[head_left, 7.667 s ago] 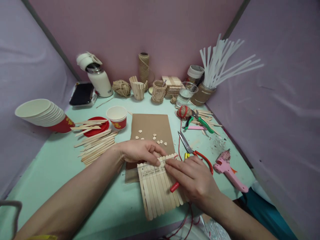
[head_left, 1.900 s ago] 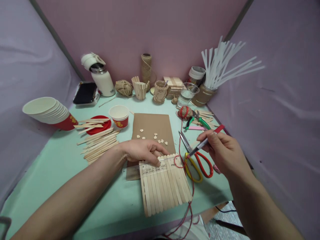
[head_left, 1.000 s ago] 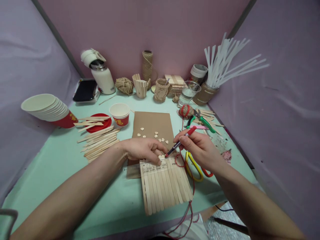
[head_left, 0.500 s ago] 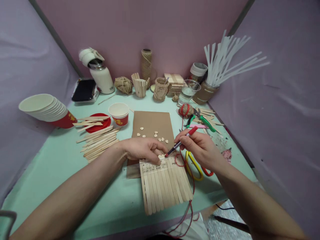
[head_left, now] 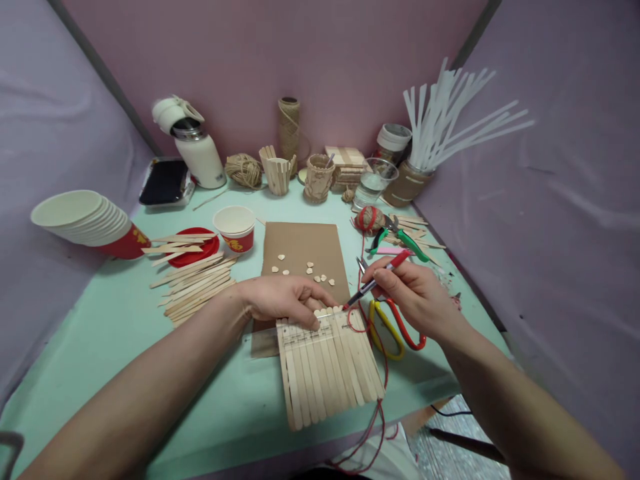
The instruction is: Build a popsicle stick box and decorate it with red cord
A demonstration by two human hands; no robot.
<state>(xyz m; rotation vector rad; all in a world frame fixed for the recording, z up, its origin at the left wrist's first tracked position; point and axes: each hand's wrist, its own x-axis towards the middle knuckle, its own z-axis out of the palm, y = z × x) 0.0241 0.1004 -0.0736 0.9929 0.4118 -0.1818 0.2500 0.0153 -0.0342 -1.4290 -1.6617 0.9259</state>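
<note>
A panel of craft sticks laid side by side (head_left: 325,380) overhangs the front of the brown cardboard (head_left: 303,240). Across its upper part lies a clear ruler (head_left: 300,337) with dark markings. My left hand (head_left: 290,300) pins the ruler to the panel, thumb on top and fingers at the top edge. Held in my right hand (head_left: 407,293) is a red-capped pen (head_left: 373,283), its tip at the panel's top edge, right of my left fingertips. Red yarn (head_left: 384,363) loops over the panel's right side. Several small wooden hearts (head_left: 310,268) are on the cardboard.
Scissors with yellow and red handles (head_left: 387,340) lie under and beside my right hand, with green-handled pliers (head_left: 405,240) beyond. Loose craft sticks (head_left: 197,287), a paper cup (head_left: 235,230) and stacked cups (head_left: 90,223) are left. A water cup (head_left: 373,183) stands at the back right.
The pen and my right hand have moved a little to the right along the panel's top edge. My left hand keeps its place on the ruler. The view has shifted slightly.
</note>
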